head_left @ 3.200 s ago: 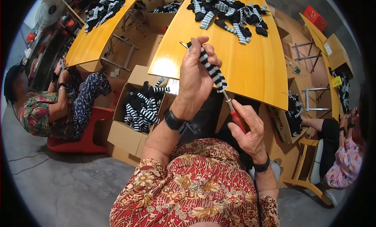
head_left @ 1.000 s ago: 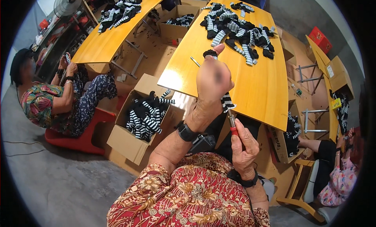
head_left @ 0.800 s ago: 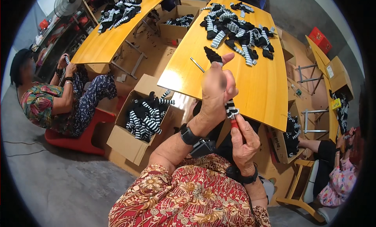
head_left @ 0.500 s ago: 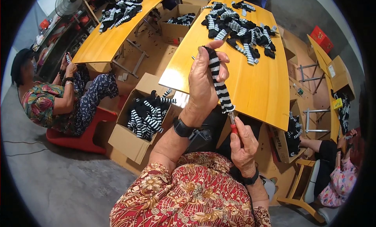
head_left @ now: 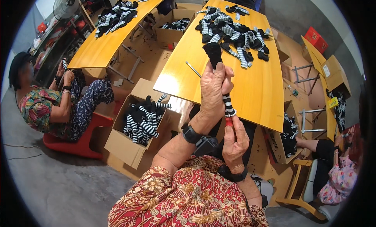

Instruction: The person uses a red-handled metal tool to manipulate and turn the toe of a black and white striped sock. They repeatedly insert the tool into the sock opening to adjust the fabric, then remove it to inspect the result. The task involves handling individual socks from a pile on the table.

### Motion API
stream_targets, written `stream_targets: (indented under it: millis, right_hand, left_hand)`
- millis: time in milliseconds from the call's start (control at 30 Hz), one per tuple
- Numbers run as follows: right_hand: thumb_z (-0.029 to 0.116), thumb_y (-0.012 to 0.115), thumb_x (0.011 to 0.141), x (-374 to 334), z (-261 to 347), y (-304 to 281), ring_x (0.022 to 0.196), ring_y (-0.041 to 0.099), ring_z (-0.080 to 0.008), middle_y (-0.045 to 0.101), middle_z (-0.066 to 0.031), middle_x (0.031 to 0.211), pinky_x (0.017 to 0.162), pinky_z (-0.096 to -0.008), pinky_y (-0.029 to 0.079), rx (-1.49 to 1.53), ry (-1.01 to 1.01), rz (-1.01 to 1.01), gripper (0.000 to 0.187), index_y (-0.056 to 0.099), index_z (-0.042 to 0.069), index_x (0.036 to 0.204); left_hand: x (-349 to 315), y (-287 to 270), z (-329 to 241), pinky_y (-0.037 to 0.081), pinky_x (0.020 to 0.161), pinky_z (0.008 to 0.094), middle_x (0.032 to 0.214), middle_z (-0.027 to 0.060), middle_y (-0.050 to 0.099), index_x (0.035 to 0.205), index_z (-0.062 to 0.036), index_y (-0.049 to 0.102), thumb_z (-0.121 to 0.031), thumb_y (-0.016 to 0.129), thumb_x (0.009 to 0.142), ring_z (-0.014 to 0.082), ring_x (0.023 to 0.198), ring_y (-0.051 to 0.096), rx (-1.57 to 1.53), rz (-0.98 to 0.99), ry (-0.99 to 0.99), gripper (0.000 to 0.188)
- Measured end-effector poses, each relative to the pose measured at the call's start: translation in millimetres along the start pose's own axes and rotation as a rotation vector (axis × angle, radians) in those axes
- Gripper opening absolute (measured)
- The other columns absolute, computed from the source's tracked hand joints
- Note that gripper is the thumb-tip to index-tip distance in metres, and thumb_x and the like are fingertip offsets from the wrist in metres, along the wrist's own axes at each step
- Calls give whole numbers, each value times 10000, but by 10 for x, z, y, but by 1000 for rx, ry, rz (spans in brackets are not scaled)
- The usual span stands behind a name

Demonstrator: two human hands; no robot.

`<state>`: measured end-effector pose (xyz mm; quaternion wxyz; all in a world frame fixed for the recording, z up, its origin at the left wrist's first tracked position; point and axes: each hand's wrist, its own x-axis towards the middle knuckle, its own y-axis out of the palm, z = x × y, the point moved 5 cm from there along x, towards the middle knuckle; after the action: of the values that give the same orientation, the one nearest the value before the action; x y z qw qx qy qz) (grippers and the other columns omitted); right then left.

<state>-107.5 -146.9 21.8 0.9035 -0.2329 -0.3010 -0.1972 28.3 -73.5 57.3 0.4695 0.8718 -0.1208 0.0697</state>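
Note:
My left hand [head_left: 215,88] is wrapped round a black-and-white striped sock [head_left: 227,102] in front of the table's near edge. The sock's plain black end [head_left: 212,53] sticks up above the fist. Below, the striped end reaches down to the red handle [head_left: 229,121] of a tool. My right hand [head_left: 235,142] pinches that handle and the sock's lower edge between thumb and fingers. The tool's shaft is hidden, apparently inside the sock. On the yellow table [head_left: 178,72], left of my left hand, lies a thin metal rod [head_left: 192,69].
Striped socks [head_left: 235,33] are heaped at the table's far end. Open cardboard boxes of socks stand left [head_left: 121,148] and right [head_left: 277,146] of me. One person [head_left: 58,105] sits at left on a red stool, another [head_left: 340,176] at right; both handle striped pieces.
My left hand has slid down the sock toward my right hand, leaving the black end standing above the fist. The tool's metal shaft, visible before, is now covered down to the red handle.

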Motion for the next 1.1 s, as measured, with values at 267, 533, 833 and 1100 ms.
stream_targets:
  millis: [267, 533, 833, 1100]
  right_hand:
    - [-59, 619, 812, 205, -55, -130, 693, 608, -267, 601, -159, 818, 621, -323, 496, -60, -100, 165, 317, 606, -46, 1129]
    - [-49, 608, 823, 45, -134, -302, 666, 526, -150, 607, -94, 823, 609, -261, 441, 106, -11, 255, 373, 609, -31, 1195]
    - [-62, 591, 843, 82, -123, -136, 660, 503, -114, 585, -66, 799, 604, -247, 429, 121, 93, 151, 326, 609, -33, 1167]
    - [-50, 602, 840, 75, -149, -216, 670, 522, -114, 590, -62, 799, 619, -240, 438, 109, 100, 211, 360, 606, -19, 1199]
  left_hand:
    - [-151, -147, -21, 308, 438, 147, 792, 55, 598, 1371, -75, 378, -341, 426, 1025, 16, 490, 405, 50, -35, -11, 439]
    - [-2, -169, -288, 313, 451, 175, 750, 97, 604, 1360, -29, 367, -502, 227, 1024, 47, 452, 375, -45, 170, -89, 596]
    - [-199, -97, 4, 292, 440, 178, 608, 32, 511, 1403, -48, 338, -496, 246, 1022, 50, 422, 318, -4, 278, -231, 596]
    - [14, -337, -144, 365, 519, 187, 897, 75, 623, 1261, -20, 468, -434, 369, 1020, 84, 585, 474, -23, -74, -130, 489]
